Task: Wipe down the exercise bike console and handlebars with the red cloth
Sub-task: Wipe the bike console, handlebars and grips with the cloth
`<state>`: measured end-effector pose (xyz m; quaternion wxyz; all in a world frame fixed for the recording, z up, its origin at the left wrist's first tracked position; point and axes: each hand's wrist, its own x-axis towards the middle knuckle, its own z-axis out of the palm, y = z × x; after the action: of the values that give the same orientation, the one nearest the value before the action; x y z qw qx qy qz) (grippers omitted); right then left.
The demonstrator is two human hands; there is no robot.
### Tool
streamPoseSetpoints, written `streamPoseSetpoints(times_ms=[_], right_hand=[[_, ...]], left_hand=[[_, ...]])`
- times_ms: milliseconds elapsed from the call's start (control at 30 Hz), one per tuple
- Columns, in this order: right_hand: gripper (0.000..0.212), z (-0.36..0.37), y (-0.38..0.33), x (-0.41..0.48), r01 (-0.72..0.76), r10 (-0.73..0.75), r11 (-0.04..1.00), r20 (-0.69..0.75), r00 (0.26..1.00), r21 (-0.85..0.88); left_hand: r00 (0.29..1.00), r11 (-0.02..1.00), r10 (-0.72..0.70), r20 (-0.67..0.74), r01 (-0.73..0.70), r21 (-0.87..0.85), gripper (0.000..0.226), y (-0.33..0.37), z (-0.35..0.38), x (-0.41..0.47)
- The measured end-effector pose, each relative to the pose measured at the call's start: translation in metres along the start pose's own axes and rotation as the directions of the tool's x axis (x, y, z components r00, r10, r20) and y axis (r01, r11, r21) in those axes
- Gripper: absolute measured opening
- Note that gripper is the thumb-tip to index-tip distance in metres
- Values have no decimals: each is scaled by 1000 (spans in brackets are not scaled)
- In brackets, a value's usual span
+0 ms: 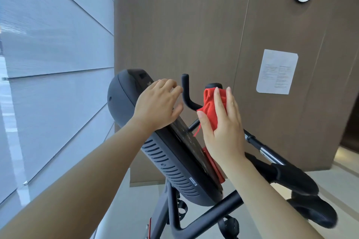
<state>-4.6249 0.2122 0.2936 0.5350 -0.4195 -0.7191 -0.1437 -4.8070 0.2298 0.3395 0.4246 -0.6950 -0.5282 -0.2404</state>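
Pressing the red cloth (210,106) to the console (124,93) mid-frame, the right hand (223,130) lies flat, fingers straight; the left hand (155,105) rests relaxed on it.

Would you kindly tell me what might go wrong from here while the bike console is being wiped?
1. The right hand presses the red cloth flat against the button face of the console, so keys might get pressed unintentionally.
2. Part of the cloth hangs loose below that hand, close to the handlebar tubes, and could snag there.
3. The left hand rests on the console's top edge; leaning on it may tilt the console.
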Motion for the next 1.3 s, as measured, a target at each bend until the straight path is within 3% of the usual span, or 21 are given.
streamPoseSetpoints(times_ms=[133, 233, 533, 800, 967, 1100, 1300], right_hand=[[73, 6, -12, 10, -89, 89, 996, -116, 989, 5], [63, 13, -9, 10, -73, 65, 996, -173, 983, -41], [55, 19, 12, -16, 75, -103, 968, -108, 989, -238], [53, 2, 9, 14, 123, -131, 991, -158, 979, -61], [56, -4, -2, 54, 91, -88, 995, -74, 993, 31], [48, -1, 3, 44, 100, -99, 995, -96, 990, 8], [62, 4, 16, -4, 55, -52, 998, -86, 995, 32]], left_hand=[[1000, 1000, 10, 0, -10, -7, 42, -1, 0, -1], [1000, 1000, 15, 4, -15, -7, 43, -1, 2, 0], [1000, 1000, 13, -20, -13, -7, 44, 0, 1, -1], [1000, 1000, 4, -24, -4, -6, 42, -1, 3, -1], [1000, 1000, 3, -25, -3, -12, 42, 0, 3, -2], [1000, 1000, 5, -24, -5, -5, 42, -1, 4, -1], [1000, 1000, 15, -21, -15, 6, 42, 0, 4, -1]])
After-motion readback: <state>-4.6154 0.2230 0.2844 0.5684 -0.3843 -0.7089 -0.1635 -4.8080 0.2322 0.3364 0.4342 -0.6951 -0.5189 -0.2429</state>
